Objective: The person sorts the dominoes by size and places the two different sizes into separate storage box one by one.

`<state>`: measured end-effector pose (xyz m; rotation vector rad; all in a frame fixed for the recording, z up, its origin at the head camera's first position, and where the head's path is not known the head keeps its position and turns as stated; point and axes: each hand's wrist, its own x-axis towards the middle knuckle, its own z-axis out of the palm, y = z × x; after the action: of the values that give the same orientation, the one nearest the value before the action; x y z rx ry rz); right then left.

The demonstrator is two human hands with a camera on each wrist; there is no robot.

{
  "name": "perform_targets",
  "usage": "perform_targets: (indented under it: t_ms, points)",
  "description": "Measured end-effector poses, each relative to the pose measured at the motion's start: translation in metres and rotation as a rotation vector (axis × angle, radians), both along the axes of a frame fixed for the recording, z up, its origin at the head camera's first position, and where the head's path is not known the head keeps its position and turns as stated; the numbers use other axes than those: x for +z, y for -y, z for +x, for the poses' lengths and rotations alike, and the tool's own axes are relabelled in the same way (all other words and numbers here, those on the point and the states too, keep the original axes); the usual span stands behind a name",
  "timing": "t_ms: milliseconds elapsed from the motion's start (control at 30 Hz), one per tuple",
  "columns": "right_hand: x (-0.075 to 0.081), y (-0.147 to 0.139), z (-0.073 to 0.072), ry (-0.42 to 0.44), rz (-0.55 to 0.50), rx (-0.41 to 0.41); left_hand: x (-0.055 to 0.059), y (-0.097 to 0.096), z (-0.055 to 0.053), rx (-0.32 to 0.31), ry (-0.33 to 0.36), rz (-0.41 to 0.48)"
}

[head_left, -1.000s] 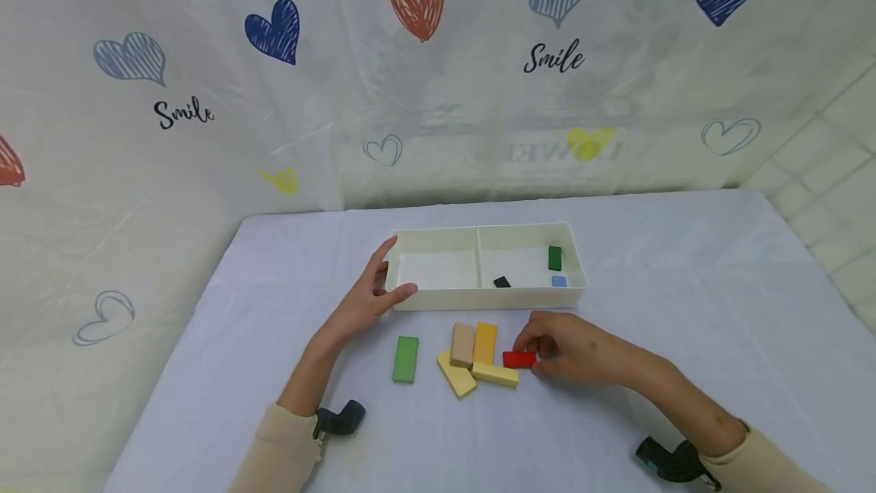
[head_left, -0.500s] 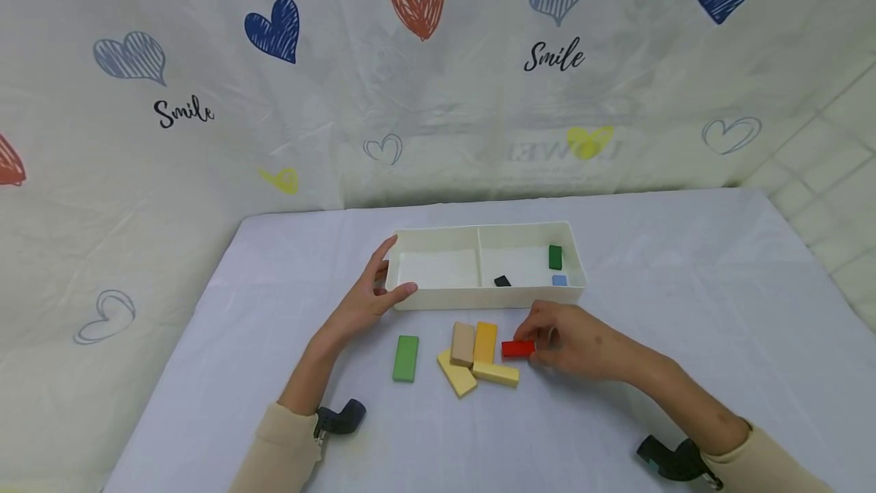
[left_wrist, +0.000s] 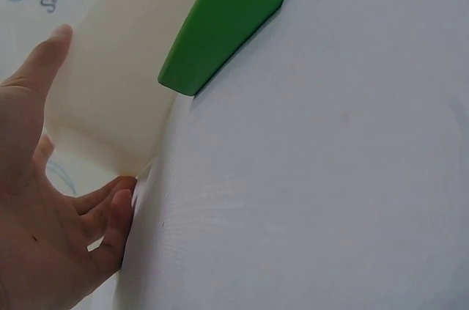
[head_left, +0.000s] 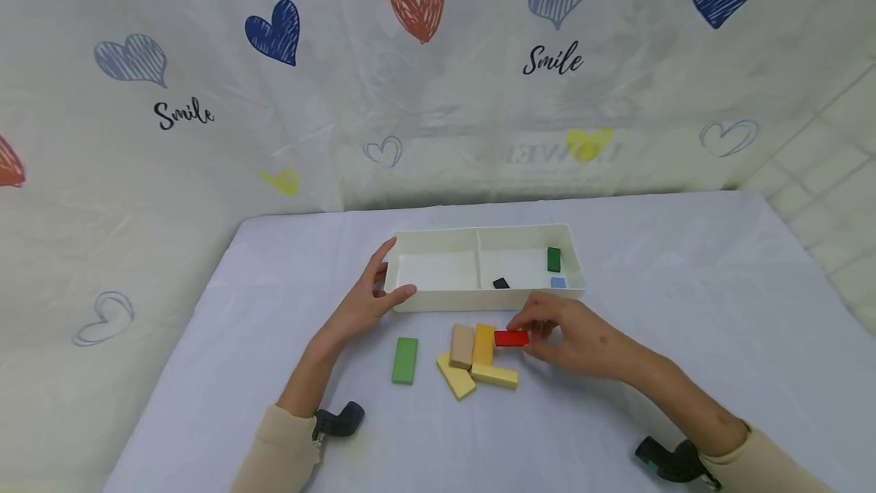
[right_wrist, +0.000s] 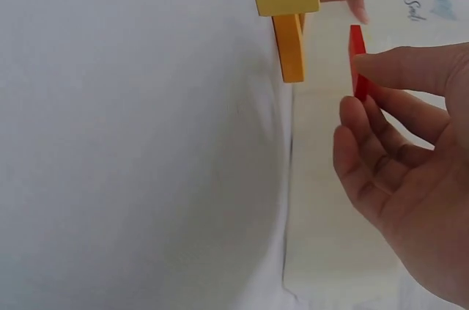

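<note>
In the head view my right hand (head_left: 575, 337) pinches a red block (head_left: 511, 338) between thumb and fingers, just in front of the white two-compartment box (head_left: 438, 300). The right wrist view shows the red block (right_wrist: 357, 61) raised off the cloth, with the thumb on its near face. My left hand (head_left: 366, 299) holds the box's left end, thumb at the front rim and index finger at the back corner. A green block (left_wrist: 227, 24) lies close to the left hand in its wrist view. The box's right compartment contains a dark green block (head_left: 553, 259), a blue block (head_left: 557, 282) and a black block (head_left: 501, 283).
On the white cloth before the box lie a tan block (head_left: 461, 346), an orange block (head_left: 483, 345), a yellow block (head_left: 495, 376) and another yellow block (head_left: 455, 377), clustered together. A patterned sheet (head_left: 465, 97) hangs behind the table.
My right hand has lifted the red block and carried it toward the box and slightly left. The left hand has stayed at the box's end.
</note>
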<state>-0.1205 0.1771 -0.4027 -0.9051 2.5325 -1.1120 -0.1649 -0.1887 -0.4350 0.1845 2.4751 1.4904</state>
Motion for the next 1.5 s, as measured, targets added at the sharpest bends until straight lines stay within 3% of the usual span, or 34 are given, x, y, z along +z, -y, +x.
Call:
perform_targets:
  t_ms: [300, 767, 1133, 1500]
  points:
    - [0.002, 0.006, 0.0, -0.104, -0.042, -0.099, -0.001, 0.003, 0.001, 0.009, 0.008, 0.003]
    - [0.004, 0.003, 0.0, -0.283, -0.172, -0.168, -0.003, 0.001, 0.0, 0.011, 0.004, 0.009]
    - [0.009, 0.008, -0.003, -0.343, -0.27, -0.245, -0.001, 0.002, -0.001, 0.002, -0.005, 0.011]
    - [0.011, 0.005, -0.007, -0.388, -0.279, -0.328, -0.002, 0.0, -0.002, -0.003, -0.011, 0.015]
